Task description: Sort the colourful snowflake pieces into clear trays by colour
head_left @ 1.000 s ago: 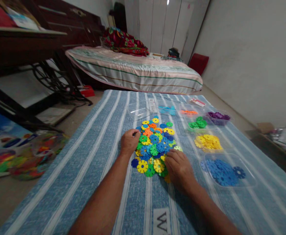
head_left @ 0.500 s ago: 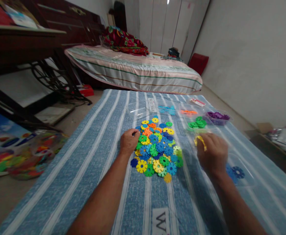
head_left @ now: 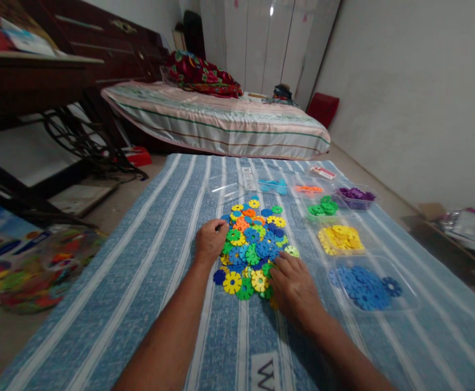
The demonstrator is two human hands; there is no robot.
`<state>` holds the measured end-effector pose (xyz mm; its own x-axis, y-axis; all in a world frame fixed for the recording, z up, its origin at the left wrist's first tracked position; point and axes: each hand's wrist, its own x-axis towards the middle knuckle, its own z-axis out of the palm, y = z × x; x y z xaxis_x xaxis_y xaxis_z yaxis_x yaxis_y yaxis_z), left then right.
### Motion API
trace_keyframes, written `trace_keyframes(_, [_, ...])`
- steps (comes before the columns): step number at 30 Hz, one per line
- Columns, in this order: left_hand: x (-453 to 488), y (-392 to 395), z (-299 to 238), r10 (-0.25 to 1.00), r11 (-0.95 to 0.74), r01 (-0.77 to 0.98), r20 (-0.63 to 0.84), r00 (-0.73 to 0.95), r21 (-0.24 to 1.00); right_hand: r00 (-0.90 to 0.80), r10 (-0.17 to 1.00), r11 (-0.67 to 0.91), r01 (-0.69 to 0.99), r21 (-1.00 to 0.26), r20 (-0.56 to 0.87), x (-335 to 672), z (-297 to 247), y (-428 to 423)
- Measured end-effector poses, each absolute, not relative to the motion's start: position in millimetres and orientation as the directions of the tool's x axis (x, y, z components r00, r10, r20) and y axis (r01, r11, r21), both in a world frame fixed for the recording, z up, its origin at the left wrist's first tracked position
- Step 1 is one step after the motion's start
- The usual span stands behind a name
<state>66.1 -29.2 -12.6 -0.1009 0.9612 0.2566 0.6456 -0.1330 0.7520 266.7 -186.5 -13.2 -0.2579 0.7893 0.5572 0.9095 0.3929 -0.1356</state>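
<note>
A heap of flower-shaped plastic discs [head_left: 245, 247] in blue, green, yellow and orange lies on the striped cloth. My left hand [head_left: 211, 240] rests at the heap's left edge, fingers curled in with thumb and forefinger close together; whatever they hold is hidden. Over the right side of the heap, my right hand [head_left: 296, 282] has its bent fingers drawn together, the tips down among blue and green discs. What is in them cannot be made out. Yellow discs [head_left: 341, 238] fill one clear tray, and blue discs [head_left: 363, 288] another, right of my right hand.
Farther back stand clear trays with green discs [head_left: 322, 206], purple discs [head_left: 357, 194], orange discs [head_left: 309, 189] and light blue discs [head_left: 273, 185]. A clear lidlike piece [head_left: 223, 190] lies left of them. Behind the table is a bed [head_left: 221, 122].
My right hand has swung left from the yellow tray to the heap, and the yellow piece it carried no longer shows in it. My left hand stays by the heap.
</note>
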Motion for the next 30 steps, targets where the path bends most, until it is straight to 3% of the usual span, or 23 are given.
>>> trace_keyframes(7, [64.7,-28.5,-13.9,0.959,-0.137,0.648,0.263,-0.102,0.750,-0.293,0.744,0.471,0.867,-0.162,0.600,273.1,-10.1,-183.7])
trace_keyframes(12, [65.1,-28.4,-12.9,0.961,-0.128,0.650,0.255,-0.105,0.749,-0.317,0.731,0.477,0.871,-0.121,0.604,306.6,26.0,-159.1])
trace_keyframes(14, [65.2,-28.6,-12.0,0.962,-0.128,0.648,0.253,-0.103,0.751,-0.248,0.729,0.380,0.922,-0.075,0.638,329.7,46.9,-143.1])
trace_keyframes(17, [65.2,-29.0,-11.4,0.962,-0.130,0.643,0.253,-0.101,0.754,-0.039,0.627,0.120,0.992,-0.047,0.778,360.5,70.3,-123.8])
trace_keyframes(19, [65.3,-29.6,-11.4,0.963,-0.134,0.638,0.252,-0.098,0.758,0.030,0.575,0.045,0.997,-0.068,0.818,368.6,73.5,-120.1])
trace_keyframes(21, [65.8,-30.2,-11.3,0.963,-0.129,0.637,0.249,-0.102,0.760,0.023,0.603,0.092,0.991,-0.098,0.798,362.8,65.9,-125.6])
trace_keyframes(26, [67.9,-31.9,-10.0,0.964,-0.104,0.644,0.236,-0.122,0.757,-0.161,0.761,0.389,0.889,-0.243,0.629,313.4,29.4,-162.8])
trace_keyframes(30, [68.4,-32.7,-9.8,0.965,-0.115,0.637,0.238,-0.111,0.763,-0.288,0.798,0.495,0.815,-0.302,0.530,287.2,12.4,-189.0])
